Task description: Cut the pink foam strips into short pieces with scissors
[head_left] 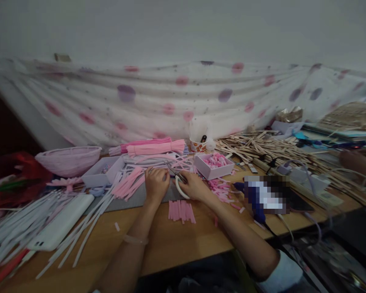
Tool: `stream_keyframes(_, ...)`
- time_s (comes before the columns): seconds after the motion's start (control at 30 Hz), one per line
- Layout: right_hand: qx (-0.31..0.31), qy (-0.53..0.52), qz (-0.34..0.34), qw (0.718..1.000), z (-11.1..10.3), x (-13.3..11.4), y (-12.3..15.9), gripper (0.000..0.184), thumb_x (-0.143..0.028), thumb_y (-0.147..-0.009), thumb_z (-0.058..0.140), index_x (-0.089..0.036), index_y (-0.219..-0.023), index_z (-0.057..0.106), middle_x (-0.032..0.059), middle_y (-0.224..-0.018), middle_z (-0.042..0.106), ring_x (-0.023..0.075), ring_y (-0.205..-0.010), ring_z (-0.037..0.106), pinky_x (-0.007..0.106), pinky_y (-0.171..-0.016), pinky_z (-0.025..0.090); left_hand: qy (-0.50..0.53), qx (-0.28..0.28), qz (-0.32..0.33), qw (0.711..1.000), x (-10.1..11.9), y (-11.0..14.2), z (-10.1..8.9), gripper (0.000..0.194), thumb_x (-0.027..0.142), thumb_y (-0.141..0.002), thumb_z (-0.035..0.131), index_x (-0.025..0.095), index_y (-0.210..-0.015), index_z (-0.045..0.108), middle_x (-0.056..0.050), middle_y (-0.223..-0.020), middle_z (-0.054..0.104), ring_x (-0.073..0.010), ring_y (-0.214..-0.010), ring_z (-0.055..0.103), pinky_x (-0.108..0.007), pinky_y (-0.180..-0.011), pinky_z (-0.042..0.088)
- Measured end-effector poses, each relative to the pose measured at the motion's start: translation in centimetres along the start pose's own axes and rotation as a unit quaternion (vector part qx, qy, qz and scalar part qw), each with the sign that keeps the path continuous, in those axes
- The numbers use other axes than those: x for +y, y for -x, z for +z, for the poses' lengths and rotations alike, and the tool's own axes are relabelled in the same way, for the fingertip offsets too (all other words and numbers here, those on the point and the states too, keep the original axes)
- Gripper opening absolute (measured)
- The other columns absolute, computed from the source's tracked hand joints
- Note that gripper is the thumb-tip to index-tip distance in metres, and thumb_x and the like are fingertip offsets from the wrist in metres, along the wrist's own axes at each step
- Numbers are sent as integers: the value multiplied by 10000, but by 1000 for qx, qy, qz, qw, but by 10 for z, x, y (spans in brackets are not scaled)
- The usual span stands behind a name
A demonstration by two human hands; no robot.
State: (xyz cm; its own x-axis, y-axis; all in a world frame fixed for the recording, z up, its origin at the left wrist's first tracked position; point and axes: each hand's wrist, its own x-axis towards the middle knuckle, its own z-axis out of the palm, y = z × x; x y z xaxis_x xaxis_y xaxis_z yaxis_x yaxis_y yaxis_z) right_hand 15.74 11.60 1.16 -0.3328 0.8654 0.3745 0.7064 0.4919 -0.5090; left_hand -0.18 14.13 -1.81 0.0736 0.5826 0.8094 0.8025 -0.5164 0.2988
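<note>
My right hand [195, 186] grips a pair of scissors [180, 188] by its white looped handles. The blades point up and to the left, toward my left hand [156, 183]. That hand is closed in a pinch, and whatever its fingertips hold is too small and hidden to make out. Below the scissors, a row of short pink fuzzy strips [181, 211] lies on the wooden table. Left of my left hand is a bundle of longer pink strips [128, 183] on a grey mat [110, 206].
A white box [215, 172] of pink pieces stands behind my right hand, with loose pieces beside it. Pale stems [88, 228], a white box [100, 173] and a basket [68, 160] are leftward. Rightward lie wooden sticks [262, 144], a blue tool [258, 205], cables and another person's hand [355, 162].
</note>
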Motion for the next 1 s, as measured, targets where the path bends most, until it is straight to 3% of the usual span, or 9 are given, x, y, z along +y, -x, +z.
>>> stream_keyframes(0.3,6,7,25,1000,2,4,-3,190,-231,-842,487,-133,-760,628,65,-730,655,147,-647,539,234,-584,318,10,-8,-11,1000,1,0,1,162,186,-788,522,222,-714,661,-50,-754,714,-224,-771,620,-409,-941,301)
stream_keyframes(0.47,-30,73,48,996,-16,5,9,230,-330,-842,510,-142,-828,640,85,-754,667,171,-649,569,249,-569,323,32,12,-106,994,-8,-1,6,162,264,-785,533,202,-705,660,-64,-731,700,-229,-750,621,-358,-825,388)
stream_keyframes(0.63,-99,226,128,961,-41,5,39,215,-234,-780,523,-136,-926,647,152,-881,687,245,-784,631,278,-608,368,92,14,-210,973,-13,-2,7,230,368,-786,536,185,-742,668,-63,-762,709,-215,-751,646,-301,-730,429)
stream_keyframes(0.87,-187,341,185,902,-56,-9,57,269,-165,-787,506,-100,-1005,651,192,-943,684,295,-888,650,323,-684,446,109,10,-225,968,-11,-2,8,262,392,-785,538,175,-732,675,-58,-761,716,-191,-734,656,-269,-690,444)
stream_keyframes(0.93,-185,354,187,897,-59,-10,52,244,-196,-818,494,-105,-952,676,195,-916,687,295,-868,658,325,-678,457,110,9,-224,968,-12,-1,9,252,383,-782,543,175,-735,677,-59,-765,718,-190,-729,657,-272,-690,448)
stream_keyframes(1.0,-142,350,185,907,-60,-7,40,285,-246,-869,442,-116,-924,689,189,-888,691,283,-859,662,318,-680,466,115,7,-225,968,-13,-1,10,245,374,-779,546,175,-729,678,-62,-762,718,-192,-726,655,-277,-699,450)
